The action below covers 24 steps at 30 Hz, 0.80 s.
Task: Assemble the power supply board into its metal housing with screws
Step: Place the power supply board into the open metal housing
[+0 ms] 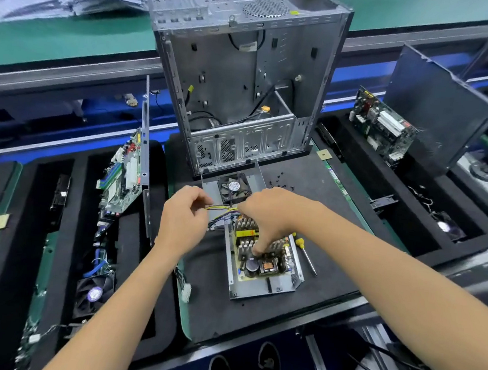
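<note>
The power supply board [259,258] lies inside its metal housing [259,289], an open sheet-metal tray that stands on the black foam mat [299,309] in front of the empty computer case [247,80]. The right hand [269,214] reaches down over the board, and its fingertips [257,250] press among the components near the big dark capacitor [251,265]; the fingers are bunched together, not spread. The left hand [184,223] is curled and pinches the bundle of coloured wires [224,209] that goes from the board toward the fan [233,187]. I judge the board to be light and stiff but fragile: the tall heat sinks and coils can bend or break at the solder, so it is better to push on the bare board edges or on the sturdy heat sinks. The wires are soft and springy and may pull the board out of position. The housing looks thin with sharp edges. Loose black screws [280,185] lie on the mat behind the right hand, and a yellow-handled screwdriver [305,250] lies just beside the housing, not yet in use.
</note>
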Available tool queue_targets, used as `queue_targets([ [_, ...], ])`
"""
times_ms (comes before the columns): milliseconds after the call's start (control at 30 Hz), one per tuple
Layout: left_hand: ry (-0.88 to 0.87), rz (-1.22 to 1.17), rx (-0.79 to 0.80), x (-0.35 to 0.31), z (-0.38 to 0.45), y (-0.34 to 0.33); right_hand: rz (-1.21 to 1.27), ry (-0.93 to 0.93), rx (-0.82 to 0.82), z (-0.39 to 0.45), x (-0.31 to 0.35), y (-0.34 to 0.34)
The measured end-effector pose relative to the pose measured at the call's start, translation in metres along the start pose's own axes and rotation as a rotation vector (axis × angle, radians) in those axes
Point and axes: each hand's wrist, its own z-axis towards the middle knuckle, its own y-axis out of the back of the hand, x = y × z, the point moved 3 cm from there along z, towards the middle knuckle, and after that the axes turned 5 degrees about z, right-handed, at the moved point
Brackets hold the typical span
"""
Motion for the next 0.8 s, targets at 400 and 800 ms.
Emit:
queue_targets([
  [400,-0.059,0.278,0.449,0.027,-0.005,-0.029,-0.006,-0.005,0.038,0.008,0.012,-0.025],
  [800,0.009,0.305,0.223,0.024,0.005,-0.036,0.105,-0.016,0.041,0.010,0.013,-0.051],
])
